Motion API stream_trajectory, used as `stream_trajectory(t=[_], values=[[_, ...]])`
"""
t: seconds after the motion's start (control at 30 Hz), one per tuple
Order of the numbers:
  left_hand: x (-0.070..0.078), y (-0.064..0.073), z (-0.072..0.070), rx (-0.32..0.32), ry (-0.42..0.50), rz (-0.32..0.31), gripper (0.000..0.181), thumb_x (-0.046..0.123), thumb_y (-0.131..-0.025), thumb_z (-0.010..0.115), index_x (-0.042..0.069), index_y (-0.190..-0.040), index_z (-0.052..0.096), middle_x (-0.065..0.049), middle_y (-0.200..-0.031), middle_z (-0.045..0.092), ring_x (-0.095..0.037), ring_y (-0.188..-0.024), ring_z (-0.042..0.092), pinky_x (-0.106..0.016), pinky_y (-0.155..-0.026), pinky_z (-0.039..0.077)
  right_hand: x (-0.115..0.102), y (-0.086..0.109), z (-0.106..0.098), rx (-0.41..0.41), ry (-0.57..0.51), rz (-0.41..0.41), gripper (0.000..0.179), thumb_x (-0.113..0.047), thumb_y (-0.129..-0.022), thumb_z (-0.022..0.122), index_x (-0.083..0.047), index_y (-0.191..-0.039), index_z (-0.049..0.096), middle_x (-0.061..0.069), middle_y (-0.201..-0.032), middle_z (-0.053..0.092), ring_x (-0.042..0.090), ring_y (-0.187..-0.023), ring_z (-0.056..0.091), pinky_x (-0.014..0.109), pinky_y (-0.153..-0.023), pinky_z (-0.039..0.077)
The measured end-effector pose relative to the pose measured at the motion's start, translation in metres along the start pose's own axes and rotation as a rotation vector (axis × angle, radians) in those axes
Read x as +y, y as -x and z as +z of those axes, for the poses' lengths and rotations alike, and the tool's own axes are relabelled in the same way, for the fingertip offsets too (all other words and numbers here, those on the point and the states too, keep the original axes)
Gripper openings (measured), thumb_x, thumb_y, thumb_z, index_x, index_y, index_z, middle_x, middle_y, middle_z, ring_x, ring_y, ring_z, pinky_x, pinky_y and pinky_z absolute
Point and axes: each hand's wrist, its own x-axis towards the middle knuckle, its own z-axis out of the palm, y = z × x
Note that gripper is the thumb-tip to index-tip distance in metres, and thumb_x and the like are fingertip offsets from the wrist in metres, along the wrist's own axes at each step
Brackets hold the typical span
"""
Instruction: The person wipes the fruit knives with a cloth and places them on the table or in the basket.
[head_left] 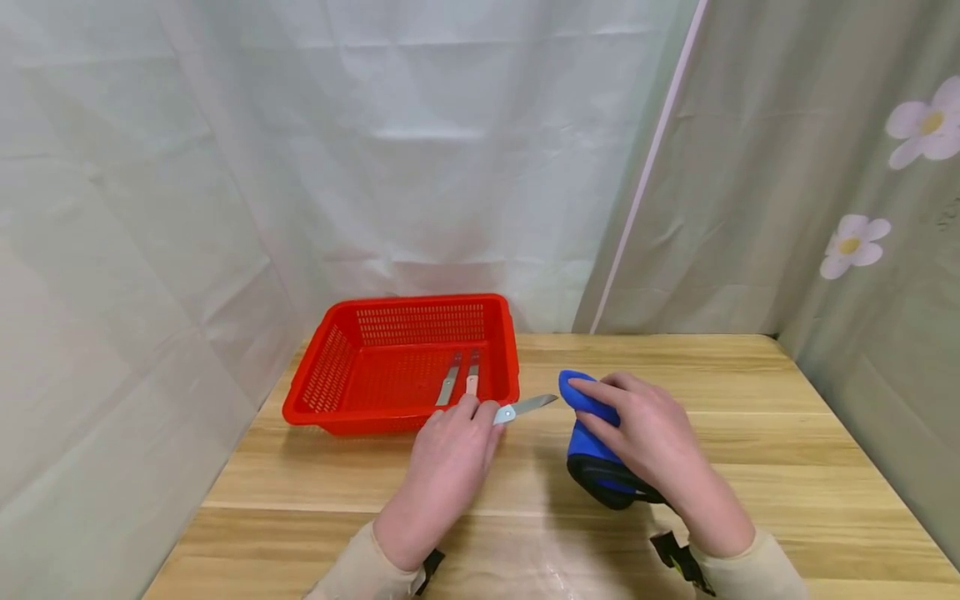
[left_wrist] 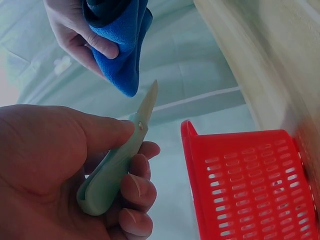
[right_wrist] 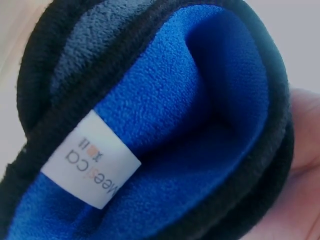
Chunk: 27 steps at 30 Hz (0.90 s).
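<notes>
My left hand (head_left: pixel 457 446) grips a folding knife (left_wrist: pixel 112 172) by its pale green handle, thumb along the top near the pivot. The bare blade (head_left: pixel 534 404) points right, toward the cloth. In my right hand (head_left: pixel 652 425) is a folded blue cloth (head_left: pixel 592 442) with black edging, pinched between thumb and fingers above the table. A corner of the cloth (left_wrist: pixel 125 75) hangs just beyond the blade tip in the left wrist view. The right wrist view shows the cloth's folds close up, with a white label (right_wrist: pixel 91 160) sewn on.
A red plastic basket (head_left: pixel 397 422) with slotted walls stands at the back left of the wooden table (head_left: pixel 720 375). Two more knives lie inside it, a pale-handled one (head_left: pixel 447 387) and a pinkish one (head_left: pixel 472 383). Light curtains (head_left: pixel 450 167) hang behind the table and at both sides.
</notes>
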Motion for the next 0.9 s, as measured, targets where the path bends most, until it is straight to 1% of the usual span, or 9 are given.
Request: stream_trajectory(t=[0.1, 0.27, 0.4, 0.5, 0.63, 0.73, 0.9], values=[[-0.001, -0.001, -0.002, -0.011, 0.008, -0.01, 0.024, 0.023, -0.096, 0.09, 0.007, -0.104, 0.074, -0.004, -0.085, 0.059, -0.014, -0.061, 0.049, -0.029, -0.06, 0.045, -0.003, -0.002, 0.001, 0.009, -0.008, -0.005, 0.046, -0.025, -0.093, 0.092, -0.027, -0.137, 0.08, 0.002, -0.111, 0.074, 0.023, -0.092, 0.069, 0.048, -0.079, 0.058], [-0.003, -0.001, -0.005, -0.034, 0.01, -0.034, 0.024, 0.022, -0.097, 0.089, 0.006, -0.106, 0.075, -0.003, -0.084, 0.056, -0.014, -0.063, 0.046, -0.028, -0.06, 0.044, -0.009, -0.004, 0.003, 0.017, -0.016, -0.01, 0.047, -0.025, -0.093, 0.093, -0.028, -0.137, 0.08, 0.003, -0.111, 0.074, 0.025, -0.095, 0.07, 0.049, -0.08, 0.058], [-0.005, -0.002, -0.007, -0.034, 0.005, -0.034, 0.023, 0.022, -0.098, 0.088, 0.006, -0.107, 0.075, -0.004, -0.084, 0.055, -0.015, -0.065, 0.046, -0.028, -0.06, 0.044, -0.014, -0.007, 0.003, 0.026, -0.019, -0.023, 0.047, -0.025, -0.092, 0.093, -0.028, -0.137, 0.08, 0.003, -0.112, 0.074, 0.025, -0.096, 0.07, 0.049, -0.08, 0.059], [-0.004, -0.003, -0.007, -0.04, 0.007, -0.029, 0.024, 0.023, -0.098, 0.088, 0.006, -0.107, 0.074, -0.004, -0.085, 0.056, -0.015, -0.066, 0.047, -0.028, -0.061, 0.045, -0.018, -0.008, 0.003, 0.032, -0.028, -0.036, 0.047, -0.025, -0.092, 0.093, -0.028, -0.137, 0.08, 0.004, -0.111, 0.074, 0.024, -0.095, 0.07, 0.047, -0.079, 0.059], [-0.004, -0.004, -0.007, -0.066, 0.01, -0.036, 0.024, 0.024, -0.098, 0.087, 0.006, -0.109, 0.075, -0.003, -0.085, 0.055, -0.015, -0.065, 0.047, -0.027, -0.061, 0.045, -0.023, -0.007, 0.003, 0.044, -0.033, -0.054, 0.047, -0.024, -0.09, 0.094, -0.027, -0.136, 0.081, 0.004, -0.108, 0.073, 0.024, -0.091, 0.069, 0.045, -0.076, 0.058], [-0.003, -0.004, -0.007, -0.077, 0.008, -0.044, 0.025, 0.025, -0.099, 0.087, 0.008, -0.112, 0.075, -0.002, -0.086, 0.054, -0.014, -0.065, 0.046, -0.027, -0.061, 0.043, -0.027, -0.007, 0.003, 0.052, -0.024, -0.071, 0.048, -0.024, -0.089, 0.095, -0.027, -0.135, 0.081, 0.005, -0.109, 0.074, 0.024, -0.092, 0.07, 0.046, -0.078, 0.058], [-0.003, -0.004, -0.007, -0.072, 0.011, -0.042, 0.027, 0.025, -0.098, 0.087, 0.008, -0.115, 0.075, -0.003, -0.087, 0.054, -0.014, -0.066, 0.046, -0.027, -0.062, 0.043, -0.036, -0.009, 0.005, 0.041, -0.013, -0.093, 0.05, -0.025, -0.089, 0.096, -0.028, -0.136, 0.081, 0.005, -0.111, 0.074, 0.024, -0.096, 0.071, 0.048, -0.084, 0.059]])
